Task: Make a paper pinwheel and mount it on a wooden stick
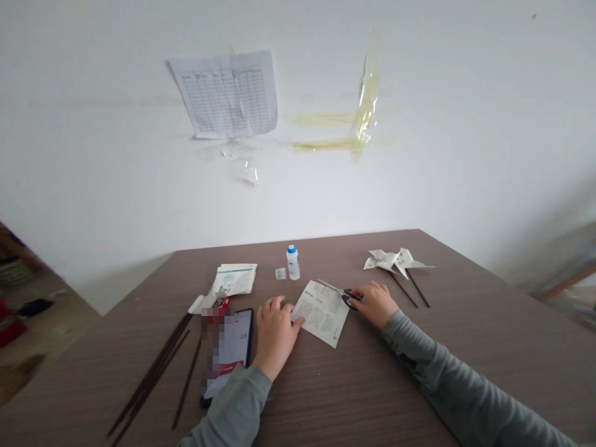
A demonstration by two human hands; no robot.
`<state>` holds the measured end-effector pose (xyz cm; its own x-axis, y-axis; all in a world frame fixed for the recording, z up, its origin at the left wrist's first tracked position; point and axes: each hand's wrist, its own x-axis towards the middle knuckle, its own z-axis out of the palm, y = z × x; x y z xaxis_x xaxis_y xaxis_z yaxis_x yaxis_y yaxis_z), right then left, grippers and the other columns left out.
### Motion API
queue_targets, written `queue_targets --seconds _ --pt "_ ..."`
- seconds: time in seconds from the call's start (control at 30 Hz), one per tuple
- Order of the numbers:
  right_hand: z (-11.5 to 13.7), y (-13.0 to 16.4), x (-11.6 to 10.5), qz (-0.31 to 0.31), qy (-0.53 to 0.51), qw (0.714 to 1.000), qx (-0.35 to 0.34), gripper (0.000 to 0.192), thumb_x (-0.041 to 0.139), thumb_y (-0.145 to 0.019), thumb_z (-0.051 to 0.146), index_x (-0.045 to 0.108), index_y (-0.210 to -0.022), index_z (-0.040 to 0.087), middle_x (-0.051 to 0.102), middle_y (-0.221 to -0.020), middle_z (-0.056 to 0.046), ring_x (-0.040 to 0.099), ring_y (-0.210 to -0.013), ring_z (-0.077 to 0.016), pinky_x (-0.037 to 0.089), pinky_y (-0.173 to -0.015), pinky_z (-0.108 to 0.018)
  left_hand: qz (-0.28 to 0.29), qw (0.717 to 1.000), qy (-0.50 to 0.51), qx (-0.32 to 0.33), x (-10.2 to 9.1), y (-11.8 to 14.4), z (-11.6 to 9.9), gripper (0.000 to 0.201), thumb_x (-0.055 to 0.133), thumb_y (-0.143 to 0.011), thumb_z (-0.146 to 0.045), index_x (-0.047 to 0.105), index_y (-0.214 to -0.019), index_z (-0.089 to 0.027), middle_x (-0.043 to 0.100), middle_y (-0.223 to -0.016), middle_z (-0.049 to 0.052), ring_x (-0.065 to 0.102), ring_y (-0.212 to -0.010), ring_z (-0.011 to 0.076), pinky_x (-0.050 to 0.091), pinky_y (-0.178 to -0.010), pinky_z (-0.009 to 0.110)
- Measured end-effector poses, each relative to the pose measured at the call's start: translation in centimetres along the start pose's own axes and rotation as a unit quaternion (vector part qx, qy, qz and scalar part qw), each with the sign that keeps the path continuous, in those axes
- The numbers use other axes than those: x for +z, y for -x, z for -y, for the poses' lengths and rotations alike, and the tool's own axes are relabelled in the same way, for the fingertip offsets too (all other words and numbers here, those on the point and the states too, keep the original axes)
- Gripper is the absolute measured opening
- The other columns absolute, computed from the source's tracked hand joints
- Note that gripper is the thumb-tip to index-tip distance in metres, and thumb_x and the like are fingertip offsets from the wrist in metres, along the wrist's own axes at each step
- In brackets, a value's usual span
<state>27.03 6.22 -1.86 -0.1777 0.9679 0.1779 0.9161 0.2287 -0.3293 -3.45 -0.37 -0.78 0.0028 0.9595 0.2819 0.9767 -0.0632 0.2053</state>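
A square sheet of printed paper (321, 313) lies flat on the table in front of me. My left hand (275, 332) rests at its left corner, fingers apart and palm down, the thumb touching the paper's edge. On the other side, my right hand (376, 304) is closed around the black handles of a pair of scissors (342, 292). Their blades point left along the sheet's upper edge. Just beyond the paper stands a white glue bottle (293, 264) with a blue top, and its clear cap (280, 274) sits beside it.
Two paper pinwheels (395, 259) on dark sticks lie at the back right. To the left are a stack of paper squares (236, 278), a small red box (222, 304), several dark sticks (156, 366) and a phone (230, 354). A wall rises behind the brown table (354, 397).
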Motion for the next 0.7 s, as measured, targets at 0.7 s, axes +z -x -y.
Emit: queue_targets --seconds 0.7 --pt "-0.6 -0.1 2.6 -0.155 -0.153 0.976 0.01 0.032 0.087 -0.092 0.018 0.105 -0.118 0.026 0.096 -0.122 -0.013 0.088 -0.127 -0.0419 0.065 -0.128 -0.062 -0.052 0.994 0.096 0.017 -0.4 -0.2 0.7 0.033 0.072 -0.115 -0.005 0.096 -0.11 -0.027 0.093 -0.147 0.013 0.086 -0.146 0.0377 0.066 -0.131 0.059"
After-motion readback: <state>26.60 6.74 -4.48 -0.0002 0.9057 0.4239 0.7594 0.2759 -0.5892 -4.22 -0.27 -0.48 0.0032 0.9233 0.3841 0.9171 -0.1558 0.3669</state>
